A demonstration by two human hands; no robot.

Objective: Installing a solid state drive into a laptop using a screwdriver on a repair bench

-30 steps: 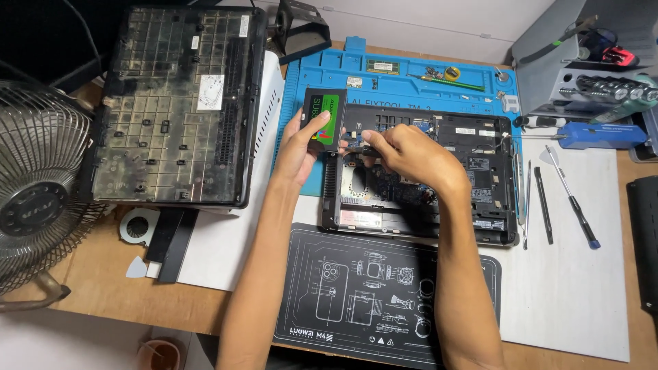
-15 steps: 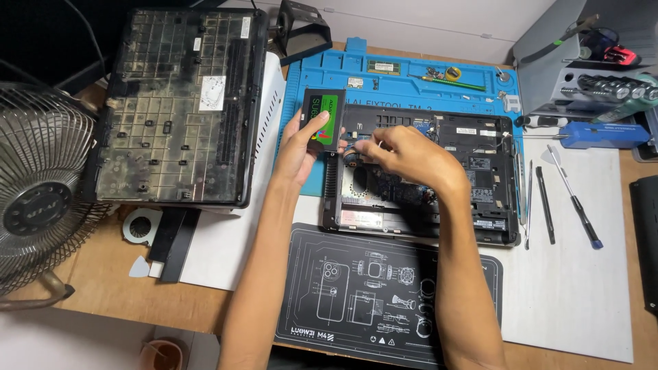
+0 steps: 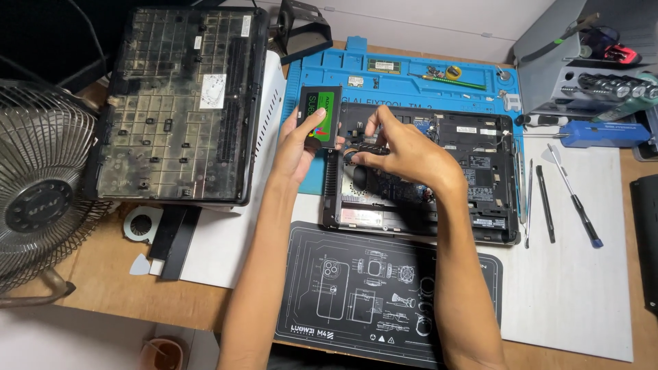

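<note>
— What sat left of the opened laptop [image 3: 439, 178]?
— A removed bottom cover [image 3: 181, 103]. The left hand [image 3: 298, 140] had closed its grip on a green-labelled drive [image 3: 320, 116] at the laptop's left edge.
— And the right hand [image 3: 404, 147]?
— Over the laptop, pinching a small black part [image 3: 363, 146].

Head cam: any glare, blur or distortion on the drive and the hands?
Head view: lighting is even and soft from above, with no harsh glare on the drive; its green label is bright but not washed out. The left hand and right hand are sharp, no motion blur. Top left corner falls into deep shadow. Edges bow slightly, seen at the fan.
</note>
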